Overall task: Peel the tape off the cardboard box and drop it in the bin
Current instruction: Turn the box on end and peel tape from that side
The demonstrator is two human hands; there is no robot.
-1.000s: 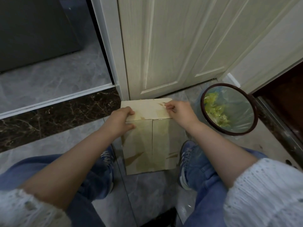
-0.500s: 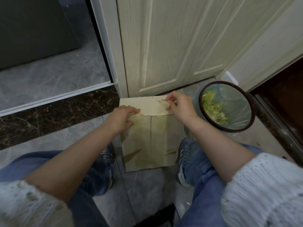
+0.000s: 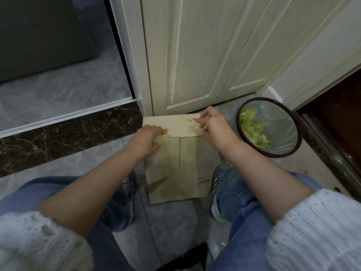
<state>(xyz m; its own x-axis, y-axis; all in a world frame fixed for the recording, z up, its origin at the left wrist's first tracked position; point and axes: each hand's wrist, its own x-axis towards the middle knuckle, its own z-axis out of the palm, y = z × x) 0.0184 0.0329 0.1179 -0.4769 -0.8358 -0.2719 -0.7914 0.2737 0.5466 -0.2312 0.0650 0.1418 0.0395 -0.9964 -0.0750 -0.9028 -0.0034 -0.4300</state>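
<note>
a pale cream panelled door [image 3: 195,55] fills the far side of the scene, and everything here sits against its foot: a flattened tan cardboard box [image 3: 175,163] lies on the grey marble-look floor tiles [image 3: 58,94] just in front of the door's bottom edge, between a crouching person's blue sneakers. a round, dark-rimmed waste bin lined with a blue plastic bag [image 3: 268,127] stands right of the box, near the door's lower right corner, with yellow-green scraps already inside. the left hand [image 3: 147,138] presses down on the box's left side, fingers curled over the fold, holding it steady. the right hand [image 3: 214,124] pinches a thin strip of clear tape [image 3: 196,126] at the box's far right corner, closest to the door. compared with a second ago, the right hand has lifted slightly and drawn back toward the bin, and a glint of film now stands clear of the cardboard where before the fingers only picked at the surface. that suggests the peel has started; the strip appears still attached, so pulling it free and dropping it in the nearby bin remain.
</note>
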